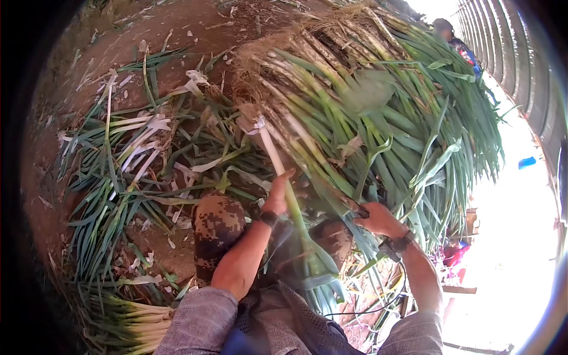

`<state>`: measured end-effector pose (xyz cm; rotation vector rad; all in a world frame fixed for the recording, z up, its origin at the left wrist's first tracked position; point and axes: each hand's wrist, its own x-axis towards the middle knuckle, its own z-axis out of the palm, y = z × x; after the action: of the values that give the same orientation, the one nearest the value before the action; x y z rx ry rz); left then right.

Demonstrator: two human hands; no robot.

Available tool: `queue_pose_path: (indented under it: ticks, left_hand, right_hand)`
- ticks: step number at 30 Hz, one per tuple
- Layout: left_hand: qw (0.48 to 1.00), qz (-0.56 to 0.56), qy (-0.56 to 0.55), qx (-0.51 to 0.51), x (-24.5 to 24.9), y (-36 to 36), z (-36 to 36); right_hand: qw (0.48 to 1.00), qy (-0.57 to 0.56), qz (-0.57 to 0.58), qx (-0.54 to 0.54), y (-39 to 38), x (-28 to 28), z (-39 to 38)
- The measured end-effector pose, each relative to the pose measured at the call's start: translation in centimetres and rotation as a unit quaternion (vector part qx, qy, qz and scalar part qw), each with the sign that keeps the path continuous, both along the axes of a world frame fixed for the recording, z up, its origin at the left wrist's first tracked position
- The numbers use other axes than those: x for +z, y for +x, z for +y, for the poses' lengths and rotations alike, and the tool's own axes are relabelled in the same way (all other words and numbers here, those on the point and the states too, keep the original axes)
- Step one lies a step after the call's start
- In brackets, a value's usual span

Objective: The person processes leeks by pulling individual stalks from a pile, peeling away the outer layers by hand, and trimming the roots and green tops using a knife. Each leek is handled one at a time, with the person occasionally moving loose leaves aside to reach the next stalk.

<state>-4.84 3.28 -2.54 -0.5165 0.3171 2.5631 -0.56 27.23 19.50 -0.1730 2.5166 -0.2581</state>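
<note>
My left hand (278,194) is closed round the pale shaft of a long leek-like stalk (271,148), which slants from its white root end at the top down to green leaves between my knees. To the right, my right hand (378,220) has its fingers wrapped round a small dark object (362,212) that I cannot make out fully, beside green leaves. Just beyond both hands lies a big pile of unpeeled stalks (355,112), brown roots to the left and green leaves to the right.
Trimmed leaves and peelings (136,142) litter the brown ground at left. A bundle of cleaned stalks (139,325) lies at lower left. Another person (461,50) is at the upper right by a ribbed wall (515,59). A blue object (526,162) lies at right.
</note>
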Motion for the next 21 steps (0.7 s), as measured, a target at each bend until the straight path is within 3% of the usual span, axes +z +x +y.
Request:
queue_pose_path:
  ticks: [7, 10, 12, 15, 21]
  left_hand:
    - [0.998, 0.047, -0.051, -0.005, 0.4, -0.4, 0.9]
    - [0.996, 0.071, -0.025, 0.047, 1.2, 0.1, 1.4]
    - [0.99, 0.124, 0.045, 0.058, 1.1, -0.1, 1.3]
    - [0.991, 0.127, 0.029, 0.02, 1.2, -0.1, 1.6]
    - [0.989, 0.145, 0.029, 0.02, 3.3, 0.2, 3.3]
  right_hand:
    - [0.993, -0.088, -0.028, -0.073, 2.0, -0.3, 2.8]
    - [0.99, -0.088, -0.027, -0.102, 2.5, 0.3, 3.5]
    - [0.998, -0.044, 0.011, -0.039, 2.3, 0.6, 3.5]
    - [0.981, -0.124, -0.081, -0.128, 3.1, 2.2, 2.2]
    - [0.979, -0.138, -0.06, -0.137, 4.4, 4.0, 2.9]
